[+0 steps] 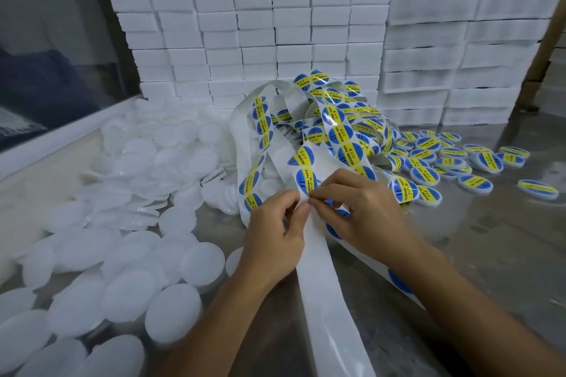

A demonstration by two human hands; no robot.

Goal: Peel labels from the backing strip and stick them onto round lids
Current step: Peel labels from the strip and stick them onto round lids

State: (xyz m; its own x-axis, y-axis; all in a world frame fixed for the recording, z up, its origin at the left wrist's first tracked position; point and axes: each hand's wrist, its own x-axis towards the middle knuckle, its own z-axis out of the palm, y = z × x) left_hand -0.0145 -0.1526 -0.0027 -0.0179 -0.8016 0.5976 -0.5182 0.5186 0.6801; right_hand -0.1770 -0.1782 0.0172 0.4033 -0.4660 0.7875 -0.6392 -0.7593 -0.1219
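Over a steel table (505, 254), a person's left hand (275, 232) pinches the white backing strip (321, 269) while the right hand (361, 208) pinches the edge of a blue-and-yellow label (306, 178) on it, with plain white lids (128, 254) heaped at left and labelled lids (477, 162) scattered at right.
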